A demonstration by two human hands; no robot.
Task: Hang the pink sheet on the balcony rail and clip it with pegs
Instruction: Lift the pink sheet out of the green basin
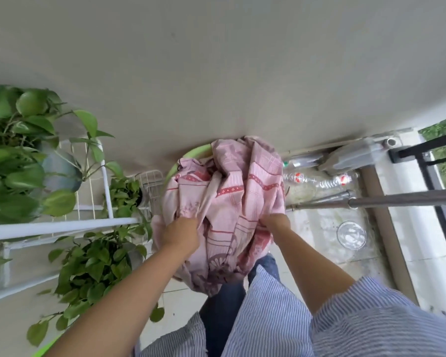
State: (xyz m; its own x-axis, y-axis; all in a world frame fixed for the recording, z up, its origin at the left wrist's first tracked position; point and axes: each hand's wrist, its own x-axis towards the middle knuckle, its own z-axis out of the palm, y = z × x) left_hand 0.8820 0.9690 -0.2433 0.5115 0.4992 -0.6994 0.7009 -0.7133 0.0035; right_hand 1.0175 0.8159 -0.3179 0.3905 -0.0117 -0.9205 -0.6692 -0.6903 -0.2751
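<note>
Both hands dig into the bunched pink sheet [232,202], which sits piled in a green-rimmed tub [188,155] against the wall. Left hand [182,234] clenches a fold at the sheet's near-left side. Right hand [276,222] grasps cloth at the near-right, fingers buried in fabric. The sheet's lower edge hangs down over the person's dark trousers. A white wire rack [98,197] with leafy green plants [23,155] stands just left of the tub, its leaves touching the cloth. To the right on the floor lie clear plastic bottles [319,180], a round clear lid [351,234] and a grey metal pole [402,198] crossing toward the black balcony rail [438,181] at far right, well apart from the sheet.
</note>
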